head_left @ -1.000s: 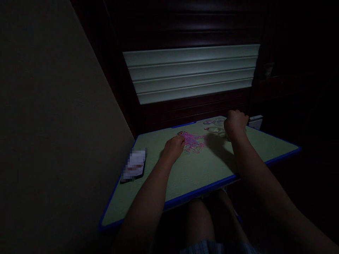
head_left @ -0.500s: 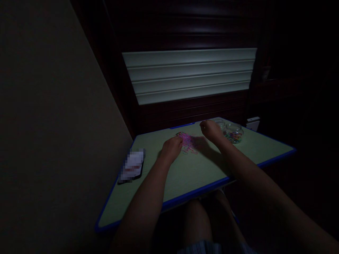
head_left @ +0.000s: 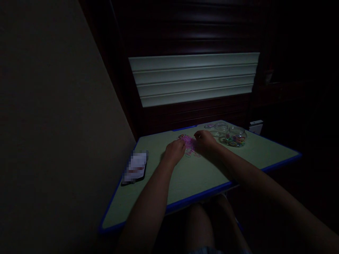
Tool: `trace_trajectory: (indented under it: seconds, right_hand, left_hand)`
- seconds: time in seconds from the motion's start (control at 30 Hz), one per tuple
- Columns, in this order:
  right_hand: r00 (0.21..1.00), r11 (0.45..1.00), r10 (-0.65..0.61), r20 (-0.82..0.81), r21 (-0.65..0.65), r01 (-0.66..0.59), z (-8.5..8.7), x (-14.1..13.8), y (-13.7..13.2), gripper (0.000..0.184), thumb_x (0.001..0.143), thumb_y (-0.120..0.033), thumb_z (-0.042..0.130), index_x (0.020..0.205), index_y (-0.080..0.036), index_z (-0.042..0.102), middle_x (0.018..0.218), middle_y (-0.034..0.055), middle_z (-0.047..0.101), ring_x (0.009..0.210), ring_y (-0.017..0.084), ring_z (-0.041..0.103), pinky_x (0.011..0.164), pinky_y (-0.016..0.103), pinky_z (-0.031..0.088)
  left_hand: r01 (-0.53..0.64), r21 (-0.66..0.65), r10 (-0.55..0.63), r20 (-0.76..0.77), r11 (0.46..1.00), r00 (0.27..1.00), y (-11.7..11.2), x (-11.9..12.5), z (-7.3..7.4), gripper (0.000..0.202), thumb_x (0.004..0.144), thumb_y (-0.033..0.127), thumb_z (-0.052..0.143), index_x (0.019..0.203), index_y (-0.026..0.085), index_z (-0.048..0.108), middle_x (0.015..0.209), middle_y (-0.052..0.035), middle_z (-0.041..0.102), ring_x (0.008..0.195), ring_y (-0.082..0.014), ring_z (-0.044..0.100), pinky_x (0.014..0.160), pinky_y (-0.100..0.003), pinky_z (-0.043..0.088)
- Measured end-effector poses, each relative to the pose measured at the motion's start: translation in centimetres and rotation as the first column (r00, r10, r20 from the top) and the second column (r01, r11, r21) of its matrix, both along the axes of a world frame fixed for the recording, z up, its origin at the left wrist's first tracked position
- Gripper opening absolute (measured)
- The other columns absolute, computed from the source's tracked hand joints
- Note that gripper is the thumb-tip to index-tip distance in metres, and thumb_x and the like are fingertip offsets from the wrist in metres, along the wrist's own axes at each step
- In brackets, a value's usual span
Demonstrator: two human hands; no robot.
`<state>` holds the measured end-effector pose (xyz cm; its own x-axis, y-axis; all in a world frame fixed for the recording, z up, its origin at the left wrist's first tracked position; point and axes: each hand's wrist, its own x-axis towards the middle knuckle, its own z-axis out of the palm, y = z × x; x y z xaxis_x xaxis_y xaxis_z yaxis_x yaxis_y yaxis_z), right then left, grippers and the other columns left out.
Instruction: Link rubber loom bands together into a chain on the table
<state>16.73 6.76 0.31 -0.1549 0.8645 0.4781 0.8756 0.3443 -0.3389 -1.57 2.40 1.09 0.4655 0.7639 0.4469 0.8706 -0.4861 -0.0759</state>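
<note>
A loose pile of thin pink loops (head_left: 188, 144), with a few of other colours, lies on the pale green table (head_left: 201, 176). My left hand (head_left: 175, 151) rests at the pile's left side with its fingers curled together. Just right of the pile is my right hand (head_left: 205, 139), its fingers drawn in as in a pinch. The dim light hides whatever either hand may hold. Beyond my right wrist stands a round clear jar (head_left: 237, 137) holding several colourful bands or loops.
Another clear round container (head_left: 221, 127) stands behind the jar. A phone-like flat object (head_left: 135, 167), blurred out, lies at the table's left. A blue rim (head_left: 198, 195) edges the table. A wall (head_left: 66, 123) rises close on the left.
My right hand has come down and left, closer to the pile, uncovering more of the jars. My left hand stays at the pile. The view has shifted slightly.
</note>
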Motion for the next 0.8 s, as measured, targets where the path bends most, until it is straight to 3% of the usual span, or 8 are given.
trace_trajectory:
  seconds: [0.23,0.43,0.63,0.8]
  right_hand:
    - [0.998,0.995,-0.046,0.041,0.093,0.042,-0.2,-2.0,0.0,0.033,0.077,-0.017,0.039,0.102,-0.017,0.06,0.101,0.0081,0.061,0.089,0.015,0.055,0.076,0.022,0.038]
    - [0.996,0.994,-0.085,0.032,-0.071,0.087,0.5,-1.8,2.5,0.032,0.074,-0.024,0.049,0.102,-0.015,0.061,0.1,0.0101,0.062,0.092,0.018,0.056,0.077,0.023,0.039]
    - [0.995,0.993,-0.093,0.021,-0.075,0.094,1.8,-3.2,4.2,0.029,0.074,-0.016,0.046,0.098,-0.015,0.063,0.099,0.0103,0.063,0.092,0.017,0.056,0.075,0.021,0.037]
    - [0.985,0.977,-0.173,0.029,-0.122,0.175,1.1,-2.9,5.2,0.023,0.073,-0.017,0.048,0.082,-0.008,0.067,0.078,0.0134,0.065,0.074,0.016,0.058,0.063,0.021,0.036]
  left_hand:
    - [0.004,-0.009,-0.003,0.026,1.0,1.0,0.0,-0.2,0.0,0.024,0.083,0.029,0.035,0.093,0.019,0.055,0.097,-0.0053,0.059,0.088,-0.0155,0.054,0.074,-0.024,0.039]
    - [-0.03,-0.017,0.03,0.039,0.999,0.999,0.1,-0.3,-0.2,0.025,0.084,0.029,0.035,0.091,0.018,0.056,0.093,-0.0057,0.06,0.086,-0.0149,0.054,0.074,-0.024,0.039]
    - [-0.016,0.01,0.016,0.037,1.0,0.999,0.2,-0.4,-0.3,0.026,0.084,0.029,0.034,0.09,0.018,0.056,0.091,-0.0059,0.06,0.083,-0.0156,0.055,0.072,-0.025,0.04]
    - [-0.04,0.001,0.04,0.02,0.999,0.999,-0.1,-0.5,0.1,0.025,0.084,0.027,0.034,0.09,0.018,0.057,0.093,-0.0059,0.06,0.084,-0.0151,0.055,0.073,-0.024,0.041]
